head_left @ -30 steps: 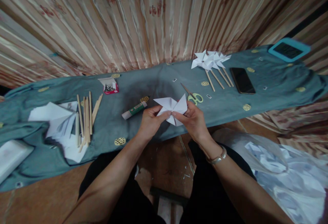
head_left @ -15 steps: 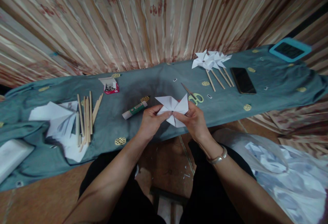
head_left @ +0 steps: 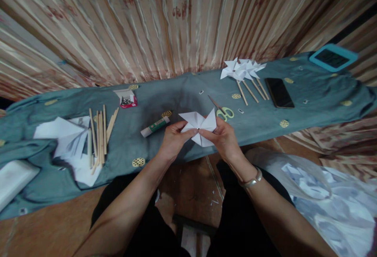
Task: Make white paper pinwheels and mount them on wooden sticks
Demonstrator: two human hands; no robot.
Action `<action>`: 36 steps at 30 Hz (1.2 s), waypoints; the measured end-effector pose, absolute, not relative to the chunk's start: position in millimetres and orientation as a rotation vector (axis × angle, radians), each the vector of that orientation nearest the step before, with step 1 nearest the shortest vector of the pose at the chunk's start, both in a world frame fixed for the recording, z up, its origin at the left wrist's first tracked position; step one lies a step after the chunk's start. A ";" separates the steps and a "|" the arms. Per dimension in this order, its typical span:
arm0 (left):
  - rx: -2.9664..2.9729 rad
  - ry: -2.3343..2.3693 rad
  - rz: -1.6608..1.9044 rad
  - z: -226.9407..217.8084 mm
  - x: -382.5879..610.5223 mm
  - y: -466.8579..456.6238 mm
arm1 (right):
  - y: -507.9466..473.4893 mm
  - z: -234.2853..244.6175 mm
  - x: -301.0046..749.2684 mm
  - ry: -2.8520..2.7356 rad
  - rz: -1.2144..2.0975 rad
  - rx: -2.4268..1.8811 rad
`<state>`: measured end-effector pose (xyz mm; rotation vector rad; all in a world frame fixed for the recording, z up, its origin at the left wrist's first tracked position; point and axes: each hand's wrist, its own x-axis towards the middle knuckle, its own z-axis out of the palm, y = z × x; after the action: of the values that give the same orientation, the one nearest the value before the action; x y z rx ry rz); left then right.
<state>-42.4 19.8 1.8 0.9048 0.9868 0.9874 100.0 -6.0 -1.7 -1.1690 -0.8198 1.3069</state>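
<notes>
A white folded paper pinwheel [head_left: 202, 120] is held between my two hands above the front edge of the cloth-covered table. My left hand [head_left: 174, 138] grips its left side, with the thumb at the middle. From the right, my right hand [head_left: 225, 137] pinches it, its thumb meeting the centre too. A small dark spot shows between the thumb tips. Left of the hands lies a green and white glue stick [head_left: 155, 126]. Scissors with light green handles [head_left: 225, 113] rest just behind my right hand.
Finished pinwheels on sticks [head_left: 243, 70] lie at the back, beside a black phone [head_left: 279, 92] and a blue-framed device [head_left: 333, 57]. Leftward are a small red box of metal pieces [head_left: 128, 99], wooden sticks [head_left: 101, 137] and white paper [head_left: 66, 135]. A plastic bag of paper [head_left: 332, 198] stands lower right.
Almost nothing differs. Both hands keep the pinwheel in nearly the same place, with only a slight shift of the thumbs at its centre.
</notes>
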 end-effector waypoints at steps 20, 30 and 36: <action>0.869 0.987 1.004 1.3 -45.0 16.7 | -6.3 0.8 97.9 -0.802 1.375 -1.146; 0.827 0.965 1.047 -1.6 -53.1 13.9 | -3.9 5.0 87.8 -0.720 1.450 -1.138; 0.867 0.979 1.090 -1.1 -60.7 16.6 | -0.2 2.3 90.7 -0.729 1.423 -1.175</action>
<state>-60.7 16.6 -1.1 0.8670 0.9790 1.0902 90.7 -0.2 2.3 -1.1747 -0.7293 1.4232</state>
